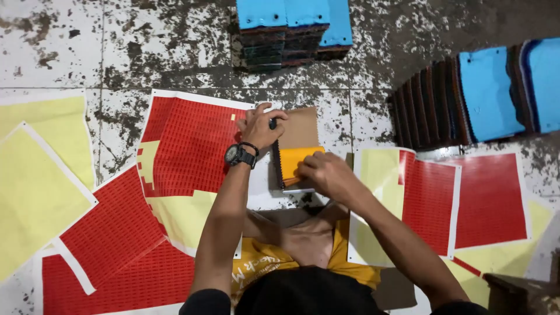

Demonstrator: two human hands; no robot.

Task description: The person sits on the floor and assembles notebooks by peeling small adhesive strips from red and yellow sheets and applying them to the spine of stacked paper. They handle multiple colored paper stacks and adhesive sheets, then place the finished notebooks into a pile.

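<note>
A stained, speckled floor carries everything. The left hand, wearing a black wristwatch, has its fingers curled shut around a small dark tool at the top edge of a brown swatch card. The right hand presses bent fingers onto the orange fabric piece on that card; whether it pinches it cannot be told. Red sticker sheets and yellow backing sheets lie around, with blue-topped swatch stacks beyond.
</note>
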